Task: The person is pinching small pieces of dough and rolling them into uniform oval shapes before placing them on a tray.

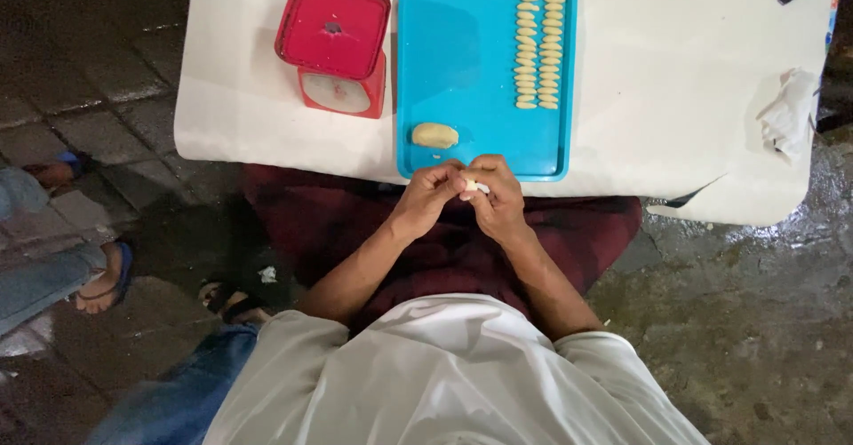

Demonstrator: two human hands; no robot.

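Observation:
My left hand (433, 189) and my right hand (494, 192) meet at the near edge of a blue tray (462, 63), fingers pinched together on a small pale piece of dough (471, 185). A larger lump of dough (434, 135) lies on the tray just beyond my left hand. Two neat columns of small shaped dough pieces (539, 43) run down the tray's right side.
A red kitchen scale (334, 45) stands left of the tray on the white table (675, 99). A crumpled white cloth (787, 112) lies at the table's right edge. Another person's sandalled feet (105, 278) and jeans show on the wet paving at left.

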